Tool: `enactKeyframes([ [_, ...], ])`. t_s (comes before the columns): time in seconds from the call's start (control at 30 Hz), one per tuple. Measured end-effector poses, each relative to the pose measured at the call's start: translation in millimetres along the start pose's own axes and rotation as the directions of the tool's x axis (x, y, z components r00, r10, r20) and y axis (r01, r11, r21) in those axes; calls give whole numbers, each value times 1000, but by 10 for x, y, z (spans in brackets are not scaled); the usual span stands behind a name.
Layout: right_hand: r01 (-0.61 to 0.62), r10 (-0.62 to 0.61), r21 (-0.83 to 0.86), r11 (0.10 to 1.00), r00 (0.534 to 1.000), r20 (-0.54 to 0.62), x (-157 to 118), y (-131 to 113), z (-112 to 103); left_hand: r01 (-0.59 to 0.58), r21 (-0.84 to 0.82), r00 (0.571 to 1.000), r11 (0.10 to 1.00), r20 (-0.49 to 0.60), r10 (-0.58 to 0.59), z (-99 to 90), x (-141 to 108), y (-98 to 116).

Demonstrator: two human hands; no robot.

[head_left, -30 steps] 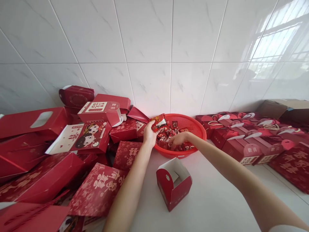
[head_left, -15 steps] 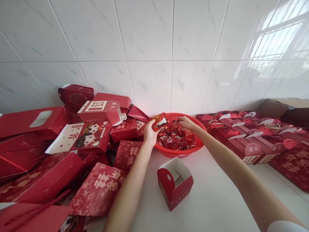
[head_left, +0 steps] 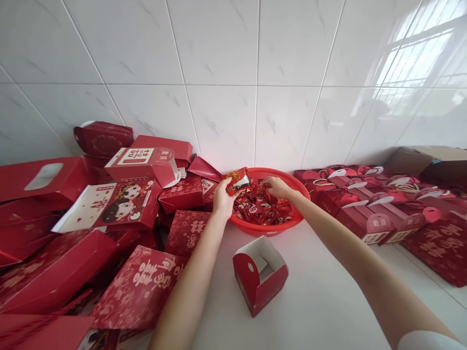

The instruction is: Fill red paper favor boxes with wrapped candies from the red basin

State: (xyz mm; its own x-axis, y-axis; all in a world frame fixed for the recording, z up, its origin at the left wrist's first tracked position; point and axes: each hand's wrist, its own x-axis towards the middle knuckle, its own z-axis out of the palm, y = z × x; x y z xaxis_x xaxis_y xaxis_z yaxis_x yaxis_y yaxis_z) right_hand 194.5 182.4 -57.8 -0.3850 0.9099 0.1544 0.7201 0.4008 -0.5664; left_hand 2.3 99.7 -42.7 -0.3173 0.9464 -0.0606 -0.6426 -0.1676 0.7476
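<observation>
My left hand is closed round a shiny red foil packet with gold and dark print, held over the left side of a red plastic basket. Small red wrapped candies fill the basket's bottom. Inside the basket, on its far right side, my right hand has its fingers pinched together among the candies. Whatever lies between those fingertips is hidden. In front of the basket stands a small red gift box, open at the top, with a white inside; neither hand touches it.
Red gift boxes lie heaped on the left, some tilted, beside my left forearm. Rows of closed red boxes with handles stand on the right. A brown carton is behind them. White wall tiles rise just past the basket.
The view has shifted slightly, so things sit a little further left. My right hand has moved slightly toward my left hand within the basket. My left hand still holds the packet.
</observation>
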Motion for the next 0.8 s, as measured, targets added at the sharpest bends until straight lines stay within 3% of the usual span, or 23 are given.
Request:
enactKeyframes([
  [0.13,-10,15,-45,999,994,104,-5,-5,52,-3,9,1000,1000,12,3,-10,0,1],
  [0.23,-36,39,-31,999,992,118,-14,-6,45,-2,12,1000,1000,17,2,-14,0,3],
  [0.4,-94,90,159,983,995,30,-34,5,-33,2,11,1000,1000,17,-2,-10,-2,-1],
  [0.53,-104,128,398,912,991,-35,-54,2,-98,0,10,1000,1000,10,0,-13,5,-7],
  [0.8,66,157,722,688,959,-237,-211,-169,-252,-10,15,1000,1000,10,10,-29,12,-15],
])
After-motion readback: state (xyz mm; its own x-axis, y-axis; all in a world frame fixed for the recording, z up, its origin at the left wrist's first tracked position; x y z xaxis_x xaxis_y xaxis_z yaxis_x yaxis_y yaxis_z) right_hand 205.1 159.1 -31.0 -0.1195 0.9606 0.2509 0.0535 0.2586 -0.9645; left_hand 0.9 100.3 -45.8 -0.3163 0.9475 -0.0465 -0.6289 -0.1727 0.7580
